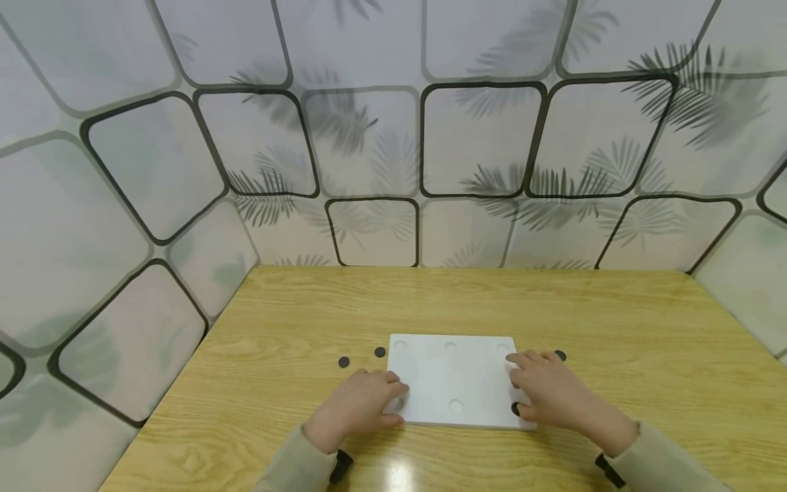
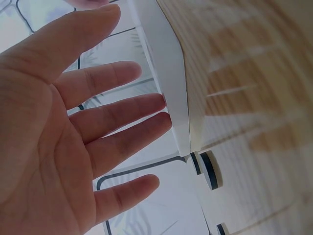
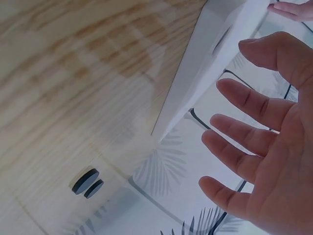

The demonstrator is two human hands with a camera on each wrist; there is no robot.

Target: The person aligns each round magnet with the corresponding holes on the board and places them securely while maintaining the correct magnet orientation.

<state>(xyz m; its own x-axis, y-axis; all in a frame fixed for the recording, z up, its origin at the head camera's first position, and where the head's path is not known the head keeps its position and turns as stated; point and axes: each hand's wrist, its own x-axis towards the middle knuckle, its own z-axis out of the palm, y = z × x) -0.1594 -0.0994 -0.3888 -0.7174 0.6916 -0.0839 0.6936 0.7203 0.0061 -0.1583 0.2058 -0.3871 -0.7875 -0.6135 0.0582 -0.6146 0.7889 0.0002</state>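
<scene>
A flat white rectangular board [image 1: 451,376] with several shallow round recesses lies on the wooden table. My left hand [image 1: 363,403] is over its left edge; in the left wrist view, loosely extended fingers [image 2: 127,110] reach to the board's side [image 2: 171,73] and hold nothing. At the right edge is my right hand [image 1: 550,389], fingers [image 3: 234,147] spread and relaxed with nothing between them in the right wrist view. A black disc [image 1: 516,408] sits at the board's lower right corner, beside my right thumb, which partly covers it.
Two black discs, a nearer one [image 1: 343,362] and a farther one [image 1: 380,352], lie on the table [image 1: 295,307] left of the board. Another black disc [image 1: 560,355] lies just beyond my right hand. A patterned curtain [image 1: 369,150] encloses the table's back and sides.
</scene>
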